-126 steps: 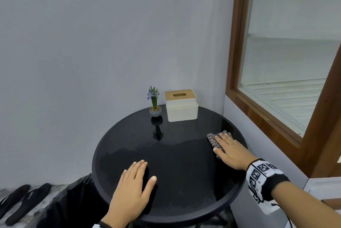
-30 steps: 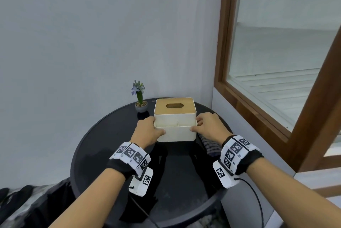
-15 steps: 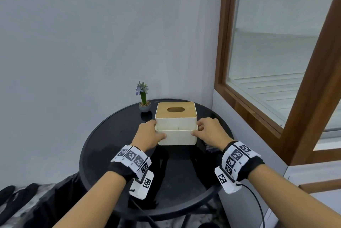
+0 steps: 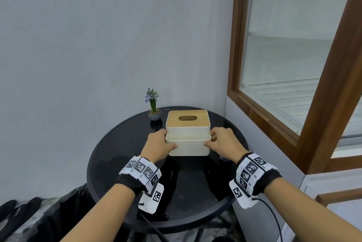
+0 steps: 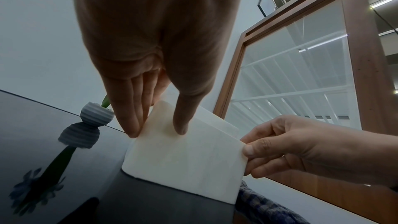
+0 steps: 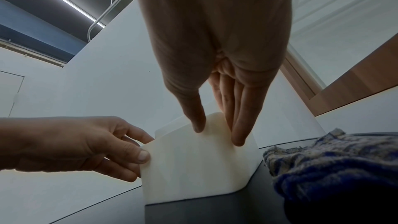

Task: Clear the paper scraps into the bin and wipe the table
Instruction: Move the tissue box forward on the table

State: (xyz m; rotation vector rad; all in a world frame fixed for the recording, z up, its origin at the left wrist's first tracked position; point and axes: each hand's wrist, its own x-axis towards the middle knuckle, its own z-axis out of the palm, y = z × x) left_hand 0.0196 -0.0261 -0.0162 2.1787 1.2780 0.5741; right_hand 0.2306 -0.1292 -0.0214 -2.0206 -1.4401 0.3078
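Observation:
A white tissue box [image 4: 188,143] with a wooden lid stands near the middle of the round black table [image 4: 117,163]. My left hand [image 4: 163,142] grips its left side and my right hand [image 4: 215,140] grips its right side, thumbs on the front face. The left wrist view shows my left hand [image 5: 157,131] pinching the box [image 5: 189,159] at its corner. In the right wrist view my right hand [image 6: 217,134] does the same. A blue-grey checked cloth [image 6: 333,159] lies on the table just right of the box, mostly hidden under my right wrist in the head view. No paper scraps show.
A small potted flower [image 4: 153,109] stands at the back of the table, left of the box. A black-bagged bin [image 4: 58,216] sits on the floor at the table's left front. Dark slippers [image 4: 13,214] lie further left. A wall and a wood-framed window [image 4: 293,104] close the right side.
Both hands left the tabletop and the cloth and took hold of the tissue box. The box came forward from the back toward the middle of the table.

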